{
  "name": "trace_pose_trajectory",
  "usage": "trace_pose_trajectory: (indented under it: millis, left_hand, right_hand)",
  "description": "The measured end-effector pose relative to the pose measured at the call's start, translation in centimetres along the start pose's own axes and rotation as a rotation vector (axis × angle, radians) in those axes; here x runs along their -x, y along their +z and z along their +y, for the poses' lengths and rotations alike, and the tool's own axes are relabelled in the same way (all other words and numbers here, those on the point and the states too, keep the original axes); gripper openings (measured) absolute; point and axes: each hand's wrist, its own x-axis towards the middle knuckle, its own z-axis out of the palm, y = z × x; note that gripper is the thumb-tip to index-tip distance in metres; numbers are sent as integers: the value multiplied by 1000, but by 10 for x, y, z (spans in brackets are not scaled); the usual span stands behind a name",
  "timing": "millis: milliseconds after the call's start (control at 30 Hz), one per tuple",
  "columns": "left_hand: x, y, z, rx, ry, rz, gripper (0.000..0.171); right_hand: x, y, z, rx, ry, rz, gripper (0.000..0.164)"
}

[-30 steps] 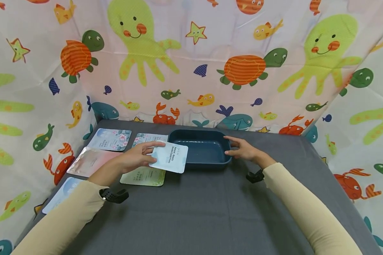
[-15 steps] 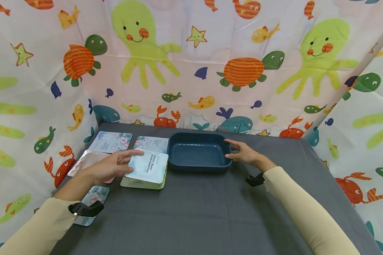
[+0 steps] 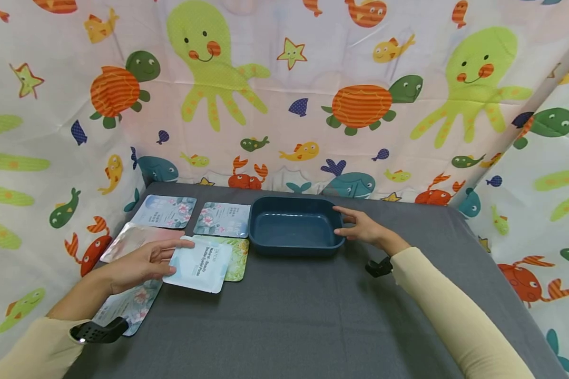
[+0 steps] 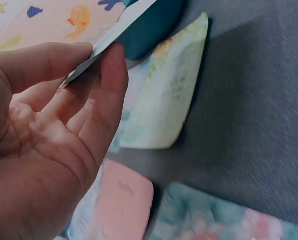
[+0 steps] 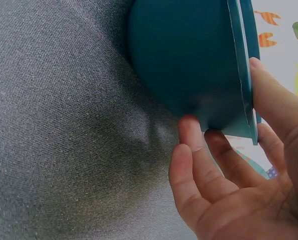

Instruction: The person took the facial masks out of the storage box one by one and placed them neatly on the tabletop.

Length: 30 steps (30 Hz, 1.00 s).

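In the head view my left hand point(image 3: 139, 265) pinches a small pale blue packet point(image 3: 200, 264), printed "Natural Beauty Double Eyelid Paste", by its left edge. The left wrist view has this packet edge-on between thumb and fingers. It is held above the table, over part of a green packet point(image 3: 238, 258). My right hand point(image 3: 364, 227) holds the right end of an empty dark blue rectangular dish point(image 3: 297, 248). Seen from the right wrist, one digit lies on the rim while other fingertips touch the wall of the dish point(image 5: 189, 55).
Floral blue packets lie at the back left point(image 3: 163, 211), beside the dish point(image 3: 222, 219) and partly under my left wrist point(image 3: 137, 305). A pink packet point(image 3: 135, 239) lies between them, partly covered. The grey cloth point(image 3: 303, 316) meets a sea-animal curtain point(image 3: 294, 116) behind.
My left hand has moved left and toward me with the pale blue packet, away from the dish and off the floral packet. The right hand stays at the dish's end.
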Motion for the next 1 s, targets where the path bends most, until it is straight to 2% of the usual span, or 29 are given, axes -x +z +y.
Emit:
trace_pose_trajectory:
  millis: [233, 400, 667, 1000]
  left_hand:
    - [19, 0, -15, 90, -20, -53, 59]
    - [27, 5, -26, 168, -48, -107, 60]
    - [30, 15, -34, 170, -95, -140, 64]
    - [30, 20, -41, 333, -101, -272, 66]
  right_hand:
    - [-1, -3, -1, -11, -1, -5, 77]
    - [-2, -3, -2, -7, 1, -9, 77]
    - [-1, -4, -3, 0, 4, -19, 77]
    - [-1, -6, -4, 2, 6, -24, 78]
